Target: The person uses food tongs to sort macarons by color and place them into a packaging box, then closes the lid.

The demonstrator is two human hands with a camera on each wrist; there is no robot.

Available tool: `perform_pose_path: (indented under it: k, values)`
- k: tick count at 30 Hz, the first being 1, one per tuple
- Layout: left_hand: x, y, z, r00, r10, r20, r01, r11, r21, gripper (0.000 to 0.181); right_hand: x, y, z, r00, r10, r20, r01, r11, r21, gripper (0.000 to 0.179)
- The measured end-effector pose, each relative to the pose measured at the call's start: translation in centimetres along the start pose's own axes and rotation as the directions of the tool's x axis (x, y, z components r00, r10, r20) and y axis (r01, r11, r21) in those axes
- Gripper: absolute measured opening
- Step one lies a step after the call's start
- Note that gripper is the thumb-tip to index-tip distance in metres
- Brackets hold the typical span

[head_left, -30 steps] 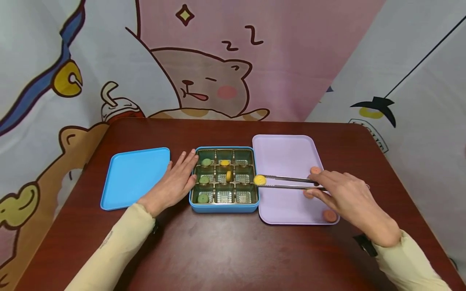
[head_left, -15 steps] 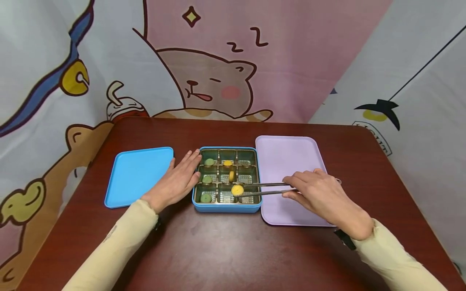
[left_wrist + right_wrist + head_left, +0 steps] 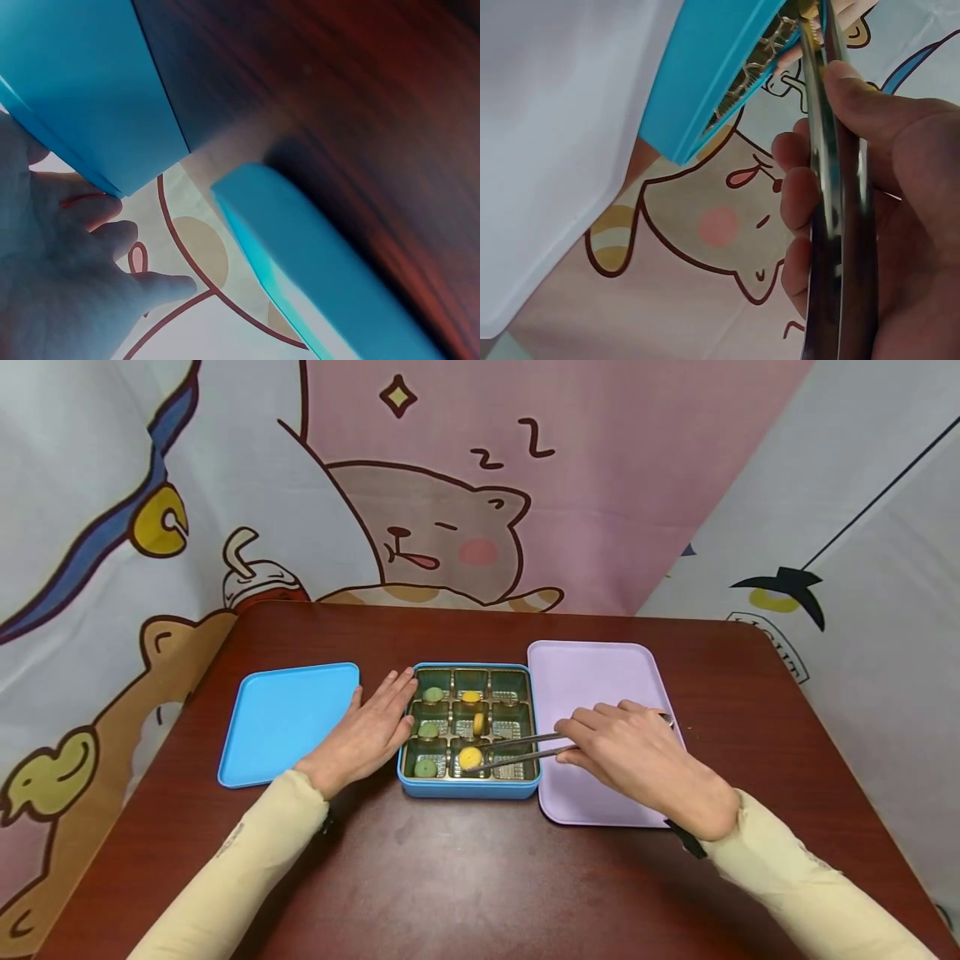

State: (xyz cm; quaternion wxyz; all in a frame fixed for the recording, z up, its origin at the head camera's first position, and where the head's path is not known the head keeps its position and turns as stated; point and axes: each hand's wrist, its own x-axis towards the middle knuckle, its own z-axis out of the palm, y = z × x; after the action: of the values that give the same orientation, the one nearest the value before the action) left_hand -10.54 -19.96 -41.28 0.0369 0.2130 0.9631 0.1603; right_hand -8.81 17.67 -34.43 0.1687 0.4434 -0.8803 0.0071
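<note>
My right hand (image 3: 633,756) grips metal tongs (image 3: 525,741); the right wrist view shows thumb and fingers round the tongs' arms. Between the tongs' tips is a yellow macaron (image 3: 470,758), in the front middle compartment of a blue box (image 3: 468,790) with a gold divided insert. Green macarons (image 3: 425,768) lie down the left column. One yellow macaron (image 3: 471,697) lies in the back middle compartment; another yellow macaron (image 3: 478,724) stands on edge in the centre. My left hand (image 3: 367,735) rests against the box's left side, fingers straight.
A blue lid (image 3: 288,722) lies left of the box, partly behind the left hand. On the right is a lilac tray (image 3: 588,677), its right part covered by the right hand. A patterned cloth hangs behind the brown table (image 3: 450,877).
The right hand and tongs have moved left from the lilac tray, carrying the yellow macaron into the front middle compartment. The left hand stays at the box's side.
</note>
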Motion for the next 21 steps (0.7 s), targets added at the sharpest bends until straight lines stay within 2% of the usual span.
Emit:
perform_pose_path:
  k: [15, 21]
  values:
    - [0.2, 0.1, 0.0, 1.0, 0.0, -0.004, 0.0, 1.0, 0.0, 0.063, 1.2, -0.6, -0.4, 0.999, -0.027, 0.026, 0.029, 0.998, -0.058, 0.029]
    - [0.1, 0.1, 0.0, 1.0, -0.006, -0.009, 0.006, 1.0, -0.002, 0.062, 1.7, -1.0, -0.4, 0.999, -0.005, 0.042, 0.008, 0.997, -0.071, 0.029]
